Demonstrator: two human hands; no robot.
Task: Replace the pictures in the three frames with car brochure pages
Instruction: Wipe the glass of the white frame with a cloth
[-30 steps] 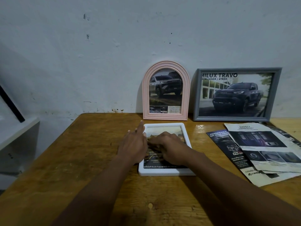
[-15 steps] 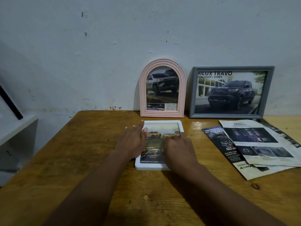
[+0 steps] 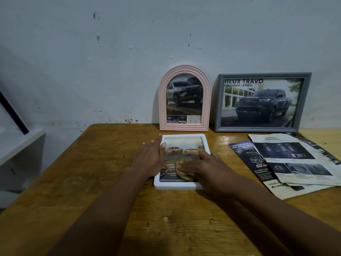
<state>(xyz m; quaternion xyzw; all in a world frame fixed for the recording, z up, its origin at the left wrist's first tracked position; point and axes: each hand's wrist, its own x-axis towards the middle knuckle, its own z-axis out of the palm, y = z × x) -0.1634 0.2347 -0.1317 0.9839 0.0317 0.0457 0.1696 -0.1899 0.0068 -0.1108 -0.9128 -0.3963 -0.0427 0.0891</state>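
Two bare forearms are extended from the bottom edge over a wooden table. The left hand is laid palm down on the left rim of a white frame. Its fingers are held straight and close together, pointing away, and its thumb is rested on the picture area. The right hand is placed flat across the lower half of the frame, its fingers stretched out leftwards and only slightly spread. Under the fingertips a small tan wad is pressed against the surface; its material cannot be told.

The white frame is laid flat on the table, near its middle. A brochure page with orange pickup trucks and a line of print along the bottom is seen inside it. To the right, well apart from the frame, loose brochure pages are spread in an overlapping pile, one headed "SAFETY".

Farther back, a pink arched frame is stood upright at the table's rear edge, just behind the white one, and a picture of a dark pickup is shown in it. Just beside it, on the right, a grey rectangular frame is propped, filled with a page headed "HILUX TRAVO". Both are leaned against a scuffed pale wall. At the far left, a white shelf is partly seen.
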